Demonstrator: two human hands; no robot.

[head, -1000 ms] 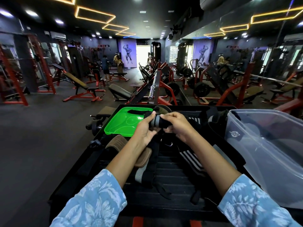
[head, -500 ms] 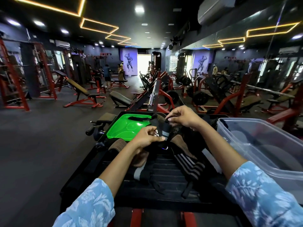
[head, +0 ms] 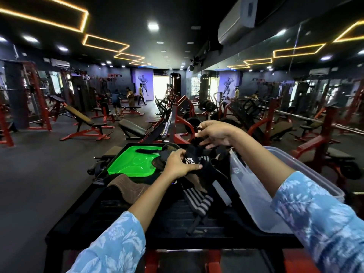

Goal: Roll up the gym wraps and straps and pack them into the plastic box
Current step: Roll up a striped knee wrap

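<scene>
Gym platform (head: 122, 211): both hands, left hand (head: 178, 163) and right hand (head: 213, 133), grip white-logoed black wrap (head: 192, 154).

**Both hands on a black wrap above the platform**

Left hand (head: 178, 164) grips a black wrap (head: 194, 157) with white print, thumb across it. Right hand (head: 214, 133), raised higher, pinches the wrap's upper end. Striped wrap (head: 199, 200) lies on the black platform (head: 122, 217) below. Green lid (head: 134, 164) at far left of platform; brown pad (head: 128, 187) near it. Clear plastic box (head: 262, 196) tilted at right, under the right forearm.
</scene>
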